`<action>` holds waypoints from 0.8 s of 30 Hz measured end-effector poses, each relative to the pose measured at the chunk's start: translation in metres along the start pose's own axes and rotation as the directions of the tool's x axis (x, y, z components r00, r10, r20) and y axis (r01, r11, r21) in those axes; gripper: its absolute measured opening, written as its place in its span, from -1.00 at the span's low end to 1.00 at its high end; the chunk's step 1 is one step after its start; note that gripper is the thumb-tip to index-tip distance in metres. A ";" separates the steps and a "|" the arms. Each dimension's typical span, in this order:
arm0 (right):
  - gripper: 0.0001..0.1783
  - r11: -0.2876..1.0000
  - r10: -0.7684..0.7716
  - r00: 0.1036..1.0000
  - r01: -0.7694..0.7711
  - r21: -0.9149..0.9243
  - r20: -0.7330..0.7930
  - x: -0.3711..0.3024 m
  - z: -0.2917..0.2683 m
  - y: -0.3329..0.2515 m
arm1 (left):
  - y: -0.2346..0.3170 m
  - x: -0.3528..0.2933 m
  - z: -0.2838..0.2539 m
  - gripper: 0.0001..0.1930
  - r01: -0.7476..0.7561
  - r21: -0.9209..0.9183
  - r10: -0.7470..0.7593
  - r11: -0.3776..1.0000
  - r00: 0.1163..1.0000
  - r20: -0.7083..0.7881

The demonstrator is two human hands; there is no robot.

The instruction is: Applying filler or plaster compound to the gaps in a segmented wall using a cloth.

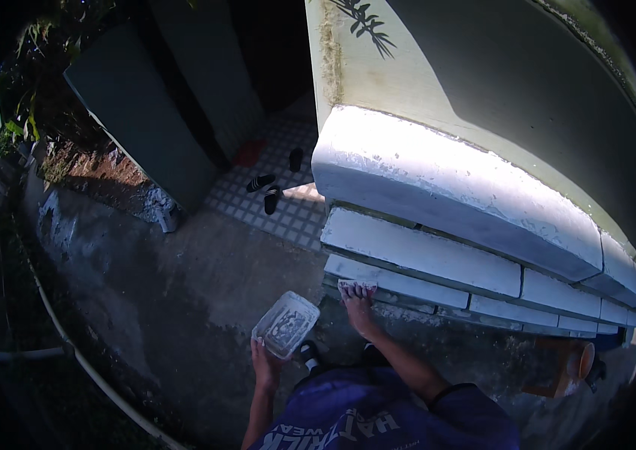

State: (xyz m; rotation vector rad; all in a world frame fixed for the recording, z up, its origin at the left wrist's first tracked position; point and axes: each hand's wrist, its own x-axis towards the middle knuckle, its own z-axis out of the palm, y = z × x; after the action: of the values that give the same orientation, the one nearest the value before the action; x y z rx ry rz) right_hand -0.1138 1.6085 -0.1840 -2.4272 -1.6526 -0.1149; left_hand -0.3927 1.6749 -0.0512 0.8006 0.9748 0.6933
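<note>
My left hand (pixel 264 354) grips the near left rim of a shallow rectangular plastic tub (pixel 288 324). Grey-white smears and residue cover the tub's bottom. Out in front, my right hand (pixel 358 306) is closed on a small pale pad (pixel 357 284), pressed to the lower white-painted block course (pixel 400 288) near its left end. Whether the pad is a sponge or a folded cloth, I cannot tell. Above that course lies another white block row (pixel 423 247), topped by a thick, sunlit white ledge (pixel 438 176) with patchy paint.
A pale green wall (pixel 408 82) rises above the ledge. Dark sandals (pixel 271 199) lie on a checkered tile floor (pixel 243 214) by the doorway. An orange-brown pot (pixel 580 360) stands at the right. A long pipe (pixel 81 360) runs along the left side of the concrete ground (pixel 183 292).
</note>
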 end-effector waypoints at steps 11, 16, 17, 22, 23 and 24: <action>-0.59 0.772 0.237 0.962 -0.273 0.574 0.138 -0.014 -0.130 0.030 | -0.024 0.010 0.038 -0.52 -0.164 0.001 0.164 0.986 0.985 -0.047; -0.50 0.509 0.235 0.972 -0.117 0.853 -0.007 -0.008 -0.219 0.033 | -0.029 0.007 0.080 -0.51 -0.261 0.126 0.264 0.957 0.965 -0.002; -0.47 0.485 0.224 0.974 -0.143 0.862 0.035 -0.005 -0.235 0.032 | -0.034 0.009 0.085 -0.50 -0.315 0.188 0.314 0.930 0.949 0.038; -0.49 0.661 0.298 0.953 -0.171 0.731 -0.047 0.009 -0.241 0.036 | -0.028 -0.007 0.124 -0.49 -0.329 0.116 0.319 0.937 0.943 0.099; -0.49 0.730 0.331 0.937 -0.176 0.660 -0.116 0.011 -0.239 0.037 | -0.027 -0.010 0.132 -0.47 -0.359 0.106 0.350 0.927 0.932 0.096; -0.49 0.732 0.327 0.938 -0.172 0.659 -0.118 0.012 -0.241 0.035 | -0.027 -0.015 0.138 -0.46 -0.389 0.098 0.381 0.916 0.920 0.088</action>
State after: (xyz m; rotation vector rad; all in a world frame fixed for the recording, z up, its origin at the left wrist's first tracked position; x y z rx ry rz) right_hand -0.0647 1.5566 0.0496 -1.9744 -1.0112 0.1858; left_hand -0.2702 1.6121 -0.0213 1.1281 0.8061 0.9494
